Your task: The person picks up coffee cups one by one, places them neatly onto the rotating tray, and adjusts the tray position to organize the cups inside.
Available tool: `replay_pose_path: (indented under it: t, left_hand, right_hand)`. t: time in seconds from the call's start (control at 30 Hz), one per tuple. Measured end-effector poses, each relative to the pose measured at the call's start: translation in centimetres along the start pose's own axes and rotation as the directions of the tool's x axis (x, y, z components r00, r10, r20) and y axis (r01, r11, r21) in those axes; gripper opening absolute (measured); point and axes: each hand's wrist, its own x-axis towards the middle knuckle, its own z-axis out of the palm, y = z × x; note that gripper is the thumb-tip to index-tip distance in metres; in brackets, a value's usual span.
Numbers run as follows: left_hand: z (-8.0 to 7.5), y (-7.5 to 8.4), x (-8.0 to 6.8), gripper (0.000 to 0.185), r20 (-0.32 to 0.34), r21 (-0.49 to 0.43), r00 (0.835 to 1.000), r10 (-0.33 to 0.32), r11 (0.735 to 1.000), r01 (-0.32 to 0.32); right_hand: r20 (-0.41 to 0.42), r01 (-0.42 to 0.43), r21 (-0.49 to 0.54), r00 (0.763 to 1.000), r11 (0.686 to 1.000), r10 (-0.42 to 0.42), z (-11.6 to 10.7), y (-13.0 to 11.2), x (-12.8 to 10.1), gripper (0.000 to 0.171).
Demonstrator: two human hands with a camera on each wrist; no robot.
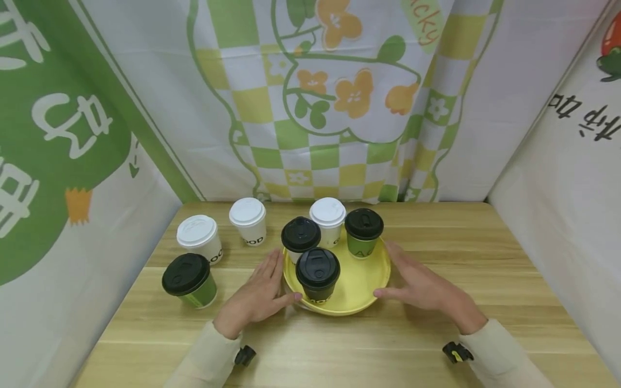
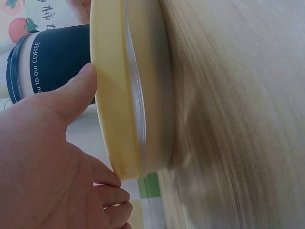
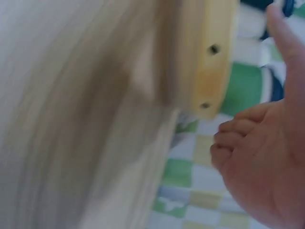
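A round yellow tray point(image 1: 361, 285) is sitting on the wooden surface point(image 1: 349, 350), roughly midway between its left and right edges, with its far side nearing the back edge. The left hand point(image 1: 259, 293) is lying along the tray's left side, open, its fingers extending toward the back edge and its thumb touching the rim. The right hand point(image 1: 422, 285) is flanking the opposite side, also open, thumb and fingers spreading apart; whether it is touching the rim, I cannot tell. Four lidded cups are standing on the tray: a dark cup with a black lid point(image 1: 317, 272) at the front left, a white cup with a black lid point(image 1: 301, 237) just behind it, a white cup with a white lid point(image 1: 328, 215) at the back, and a green cup with a black lid point(image 1: 363, 242) at the back right. Three more are standing left of the tray: one white cup point(image 1: 248, 218) near the surface's back edge, another white cup point(image 1: 201, 237) closer to the back left corner, and a second green cup point(image 1: 191, 280) near the left edge. Beyond the back edge, a printed curtain point(image 1: 335, 161) is hanging.
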Motion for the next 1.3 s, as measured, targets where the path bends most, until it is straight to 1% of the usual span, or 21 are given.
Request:
replay_pose_path:
  t: [0.1, 0.23, 0.47, 0.6, 0.7, 0.87, 1.0, 1.07, 1.13, 1.23, 1.3]
  left_hand:
    - [0.0, -0.1, 0.0, 0.108, -0.001, 0.003, 1.000, -0.001, 1.000, 0.001]
    - [0.1, -0.2, 0.1, 0.108, -0.008, 0.014, 1.000, 0.010, 1.000, -0.010]
    - [0.0, -0.2, 0.0, 0.109, -0.016, 0.030, 0.999, 0.032, 0.999, -0.031]
    - [-0.6, 0.0, -0.6, 0.108, -0.024, 0.040, 0.999, 0.045, 0.998, -0.044]
    - [-1.5, 0.4, -1.3, 0.106, -0.046, 0.045, 0.998, 0.047, 0.998, -0.045]
    - [-3.5, 1.1, -2.9, 0.107, -0.088, 0.049, 0.995, 0.052, 0.998, -0.048]
    - [-5.2, 1.3, -4.5, 0.107, -0.149, 0.064, 0.986, 0.075, 0.996, -0.065]
    - [-6.1, 1.1, -5.3, 0.107, -0.185, 0.078, 0.980, 0.077, 0.995, -0.063]
    - [-7.0, 0.7, -6.1, 0.109, -0.224, 0.093, 0.972, 0.068, 0.994, -0.048]
    - [-8.0, -0.5, -7.2, 0.118, -0.277, 0.093, 0.960, 0.035, 0.996, -0.010]
    - [-8.6, -1.8, -8.0, 0.125, -0.334, 0.065, 0.942, 0.011, 0.998, 0.012]
  right_hand:
    - [0.009, 0.051, 0.041, 0.999, 0.998, -0.052, 0.4, 1.6, 0.8, 0.124]
    - [0.031, 0.051, 0.060, 0.998, 0.997, -0.053, 0.6, 2.6, 1.4, 0.130]
    - [0.051, 0.042, 0.025, 0.998, 0.999, -0.044, 0.7, 2.9, 1.9, 0.141]
    - [0.053, 0.052, -0.010, 0.997, 0.999, -0.051, 1.0, 3.0, 1.9, 0.144]
    - [0.044, 0.068, -0.014, 0.997, 0.998, -0.067, 1.3, 3.0, 1.9, 0.144]
    - [0.020, 0.078, 0.019, 0.997, 0.997, -0.078, 1.7, 2.7, 1.7, 0.144]
    - [-0.005, 0.070, 0.049, 0.998, 0.996, -0.070, 2.1, 2.1, 1.3, 0.142]
    - [-0.018, 0.063, 0.057, 0.998, 0.996, -0.062, 2.4, 1.8, 1.1, 0.142]
    - [-0.025, 0.048, 0.063, 0.999, 0.997, -0.047, 2.7, 1.4, 0.9, 0.143]
    - [-0.037, 0.028, 0.060, 0.999, 0.998, -0.026, 3.1, 0.8, 0.7, 0.144]
    - [-0.044, 0.014, 0.065, 0.999, 0.998, -0.011, 3.3, 0.3, 0.6, 0.144]
